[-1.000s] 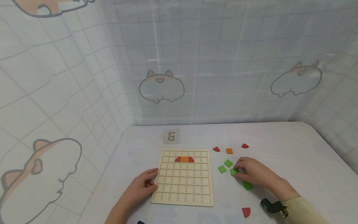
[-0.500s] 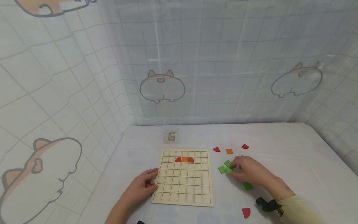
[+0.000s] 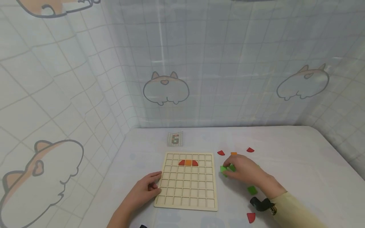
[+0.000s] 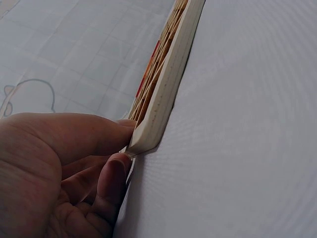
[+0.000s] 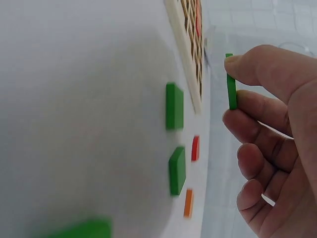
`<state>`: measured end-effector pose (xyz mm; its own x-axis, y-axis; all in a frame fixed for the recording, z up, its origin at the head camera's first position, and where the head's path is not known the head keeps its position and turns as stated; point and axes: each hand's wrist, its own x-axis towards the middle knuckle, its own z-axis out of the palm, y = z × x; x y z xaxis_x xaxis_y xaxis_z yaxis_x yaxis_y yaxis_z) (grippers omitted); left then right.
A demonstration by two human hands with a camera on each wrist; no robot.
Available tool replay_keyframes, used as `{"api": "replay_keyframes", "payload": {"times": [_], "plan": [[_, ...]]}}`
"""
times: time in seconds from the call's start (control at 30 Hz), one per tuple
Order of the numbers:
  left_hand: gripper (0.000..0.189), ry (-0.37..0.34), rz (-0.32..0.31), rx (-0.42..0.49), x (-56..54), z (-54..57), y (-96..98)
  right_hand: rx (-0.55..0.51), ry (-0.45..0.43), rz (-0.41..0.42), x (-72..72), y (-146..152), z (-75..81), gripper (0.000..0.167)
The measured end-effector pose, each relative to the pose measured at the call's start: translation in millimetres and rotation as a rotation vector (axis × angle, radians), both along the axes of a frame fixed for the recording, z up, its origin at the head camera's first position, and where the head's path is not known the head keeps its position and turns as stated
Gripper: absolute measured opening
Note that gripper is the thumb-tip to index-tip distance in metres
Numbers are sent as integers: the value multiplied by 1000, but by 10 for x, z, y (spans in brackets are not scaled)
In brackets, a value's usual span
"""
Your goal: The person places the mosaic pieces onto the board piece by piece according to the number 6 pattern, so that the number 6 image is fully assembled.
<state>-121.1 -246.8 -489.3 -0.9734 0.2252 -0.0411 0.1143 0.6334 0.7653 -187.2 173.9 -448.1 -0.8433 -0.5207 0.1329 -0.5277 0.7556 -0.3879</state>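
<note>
My left hand (image 3: 146,186) holds the left edge of a pale wooden grid board (image 3: 186,186), its thumb and a finger at the rim in the left wrist view. Two red quarter-round pieces flank an orange square (image 3: 188,162) in a row near the board's top. My right hand (image 3: 246,169) pinches a thin green square tile (image 5: 231,82) between thumb and fingers, raised over the table right of the board. Beneath it lie two more green tiles, one green tile (image 5: 174,106) nearer the board and another green tile (image 5: 177,171) beside it.
Around the right hand lie red quarter-round pieces (image 3: 250,149), an orange square (image 3: 233,153) and a green tile (image 3: 252,190). Another red piece (image 3: 251,217) is near the front. A small patterned card (image 3: 175,139) lies behind the board. A printed curtain (image 3: 214,79) encloses the table.
My right hand has moved left toward the board, picking a green tile off the table and lifting it over the other green tiles. The left hand and board stay still.
</note>
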Motion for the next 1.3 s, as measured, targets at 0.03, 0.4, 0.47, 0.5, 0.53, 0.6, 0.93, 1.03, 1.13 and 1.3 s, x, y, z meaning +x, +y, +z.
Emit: {"api": "replay_keyframes", "payload": {"times": [0.03, 0.4, 0.47, 0.5, 0.53, 0.6, 0.93, 1.03, 1.13, 1.3], "plan": [[58, 0, 0, 0, 0, -2, -1, 2, 7, 7, -7, -31, 7, 19], [57, 5, -2, -9, 7, 9, 0, 25, 16, 48, -89, -478, 64, 19], [57, 7, 1, -9, 7, 12, 2, 27, 11, 54, -105, -573, 69, 19], [57, 8, 2, -10, 7, 13, 2, 29, 8, 53, -111, -618, 70, 19], [57, 8, 3, -8, 7, 14, 3, 34, 6, 53, -117, -664, 71, 19], [57, 9, 3, -7, 7, 14, 2, 32, -3, 59, -130, -752, 72, 19], [57, 16, -9, -18, 3, -2, -13, 18, -3, 97, -185, -1149, 61, 20], [57, 15, -9, -13, 6, 6, -14, 17, 4, 111, -185, -1249, 69, 19], [57, 13, -13, -5, 8, 16, -15, 31, 20, 133, -197, -1346, 68, 16], [57, 19, -25, -7, 12, 12, -20, 112, 53, 163, -234, -1488, 14, 11]]}}
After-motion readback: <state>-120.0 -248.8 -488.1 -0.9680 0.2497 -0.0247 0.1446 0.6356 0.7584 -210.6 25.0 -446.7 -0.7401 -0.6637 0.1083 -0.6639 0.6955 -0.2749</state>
